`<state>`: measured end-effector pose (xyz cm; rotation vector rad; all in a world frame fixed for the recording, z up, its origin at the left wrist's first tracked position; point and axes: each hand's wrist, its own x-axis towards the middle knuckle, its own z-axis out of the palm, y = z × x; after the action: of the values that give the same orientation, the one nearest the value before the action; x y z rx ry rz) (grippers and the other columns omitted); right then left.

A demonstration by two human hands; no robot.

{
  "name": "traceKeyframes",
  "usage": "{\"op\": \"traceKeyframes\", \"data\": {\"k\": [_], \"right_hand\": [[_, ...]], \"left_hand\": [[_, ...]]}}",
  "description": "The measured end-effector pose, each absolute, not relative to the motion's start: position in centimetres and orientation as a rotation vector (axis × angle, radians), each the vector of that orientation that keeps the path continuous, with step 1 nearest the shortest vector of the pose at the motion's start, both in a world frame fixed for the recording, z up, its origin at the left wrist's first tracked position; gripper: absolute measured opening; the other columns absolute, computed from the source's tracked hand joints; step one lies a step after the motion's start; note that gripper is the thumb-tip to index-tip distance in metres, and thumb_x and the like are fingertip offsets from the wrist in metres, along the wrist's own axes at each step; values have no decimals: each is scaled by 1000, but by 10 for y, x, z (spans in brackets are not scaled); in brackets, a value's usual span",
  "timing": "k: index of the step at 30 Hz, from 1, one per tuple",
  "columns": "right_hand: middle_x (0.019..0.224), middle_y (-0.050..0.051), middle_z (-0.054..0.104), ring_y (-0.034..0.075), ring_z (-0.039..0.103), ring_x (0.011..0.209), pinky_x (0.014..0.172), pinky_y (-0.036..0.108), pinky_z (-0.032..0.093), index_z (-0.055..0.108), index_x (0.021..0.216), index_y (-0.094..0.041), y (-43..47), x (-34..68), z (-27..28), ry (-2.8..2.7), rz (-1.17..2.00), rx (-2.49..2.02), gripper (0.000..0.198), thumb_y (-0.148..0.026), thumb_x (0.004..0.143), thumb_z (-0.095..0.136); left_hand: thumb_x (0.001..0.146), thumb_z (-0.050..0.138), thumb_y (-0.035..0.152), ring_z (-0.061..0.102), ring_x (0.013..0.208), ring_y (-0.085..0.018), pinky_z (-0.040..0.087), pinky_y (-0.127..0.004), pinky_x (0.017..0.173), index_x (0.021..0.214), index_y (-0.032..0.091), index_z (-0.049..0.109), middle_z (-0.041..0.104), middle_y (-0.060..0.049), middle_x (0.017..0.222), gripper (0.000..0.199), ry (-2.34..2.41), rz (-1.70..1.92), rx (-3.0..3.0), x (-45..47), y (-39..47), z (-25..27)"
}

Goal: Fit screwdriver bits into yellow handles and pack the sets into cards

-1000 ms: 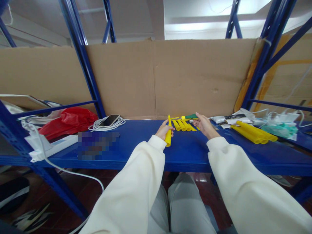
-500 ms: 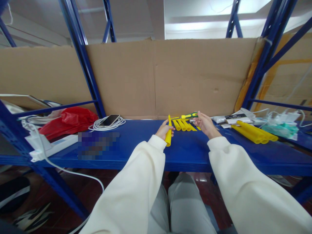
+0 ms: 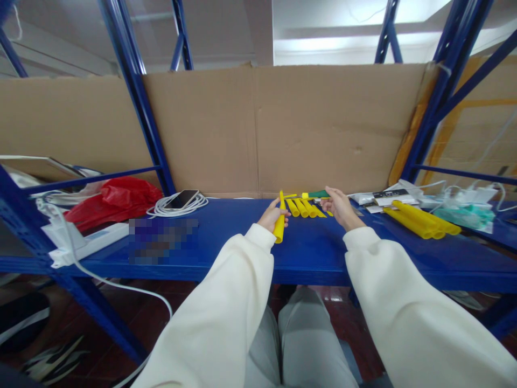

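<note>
Okay, biggest stuff first. We've got a tall brown cardboard panel point(image 3: 323, 129) standing along the back, and in front of it a long blue metal bench point(image 3: 311, 256). Our arms come in over the front edge in baggy cream sleeves point(image 3: 234, 302).

Off to the left we've got a crumpled red plastic bag point(image 3: 115, 202) with a long white power strip point(image 3: 105, 241) in front of it. Over on the right there's a bunch of smooth yellow tubes point(image 3: 420, 221) lying together, and back left a loose coil of white cable point(image 3: 200, 202).

Near the middle, a row of slim yellow tubes point(image 3: 301, 206) lies side by side between our hands. Our left hand point(image 3: 271, 216) is curled closed around a single yellow tapered tube point(image 3: 278, 233), held nearly upright just left of that row, wide end down. Our right hand point(image 3: 338, 206) has its fingers pinched on the end of a thin screwdriver-like tool with a green and yellow handle point(image 3: 317, 194), shaft pointing left at the upper part of the held tube. We honestly can't tell whether the tip's touching it.
</note>
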<state>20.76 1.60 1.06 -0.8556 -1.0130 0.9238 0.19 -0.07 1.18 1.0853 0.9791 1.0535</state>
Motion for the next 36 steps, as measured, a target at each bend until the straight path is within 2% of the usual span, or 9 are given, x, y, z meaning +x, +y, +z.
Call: {"op": "traceKeyframes", "data": {"k": [4, 7, 11, 17, 21, 25, 28, 32, 36], "right_hand": [[47, -3, 58, 8, 47, 33, 33, 16, 36, 60, 86, -19, 13, 209, 12, -1031, 936, -842, 28, -47, 84, 66], [55, -2, 63, 9, 55, 40, 41, 17, 45, 60, 90, -20, 12, 210, 13, -1031, 984, -781, 20, -40, 87, 65], [62, -1, 67, 9, 61, 50, 49, 17, 50, 56, 81, -21, 13, 210, 12, -1053, 1028, -744, 18, -32, 83, 70], [52, -2, 59, 7, 52, 41, 40, 15, 42, 50, 71, -20, 17, 210, 11, -1010, 996, -798, 29, -37, 81, 71], [49, -3, 56, 7, 48, 37, 36, 15, 37, 51, 75, -20, 18, 210, 11, -1003, 964, -823, 27, -38, 80, 71], [47, -5, 53, 7, 45, 35, 33, 15, 32, 57, 82, -20, 17, 212, 9, -1044, 930, -831, 31, -48, 78, 72], [49, -5, 55, 6, 47, 37, 35, 15, 36, 59, 84, -20, 17, 212, 9, -1066, 956, -800, 30, -49, 82, 68], [60, -2, 64, 7, 55, 45, 48, 16, 48, 54, 78, -21, 14, 211, 12, -1040, 1037, -727, 20, -33, 86, 66], [53, -2, 60, 6, 52, 42, 45, 14, 46, 51, 73, -20, 13, 210, 13, -1010, 1066, -782, 24, -32, 87, 65]], "left_hand": [[84, 48, 3, 45, 43, -8, 36, -17, 44, 150, 28, 23, 58, 0, 70, 75, 968, 1060, 1088, 2, 1, 10], [84, 48, 2, 45, 43, -8, 35, -17, 43, 150, 27, 24, 57, 0, 69, 75, 975, 1059, 1087, 1, 1, 10], [84, 42, -1, 45, 43, -8, 35, -18, 42, 150, 26, 26, 56, 0, 67, 72, 989, 1057, 1089, 0, -1, 13], [84, 41, -1, 45, 43, -8, 34, -18, 42, 150, 26, 25, 55, 1, 68, 73, 985, 1048, 1091, 1, -3, 14], [84, 42, -1, 45, 43, -8, 35, -18, 43, 149, 27, 26, 56, 0, 68, 73, 989, 1033, 1107, 2, -4, 15], [84, 41, -1, 45, 43, -8, 35, -18, 42, 149, 26, 26, 56, 0, 68, 72, 985, 1036, 1101, 1, -3, 15], [84, 41, -1, 45, 42, -8, 34, -18, 41, 150, 25, 25, 56, 0, 67, 73, 979, 1048, 1097, 1, -3, 14], [83, 43, -1, 45, 42, -8, 35, -17, 42, 150, 25, 25, 56, 1, 67, 74, 982, 1058, 1099, 1, -1, 13], [84, 46, 0, 45, 43, -7, 35, -16, 42, 150, 27, 25, 55, 2, 67, 74, 992, 1059, 1093, 1, -1, 13]]}}
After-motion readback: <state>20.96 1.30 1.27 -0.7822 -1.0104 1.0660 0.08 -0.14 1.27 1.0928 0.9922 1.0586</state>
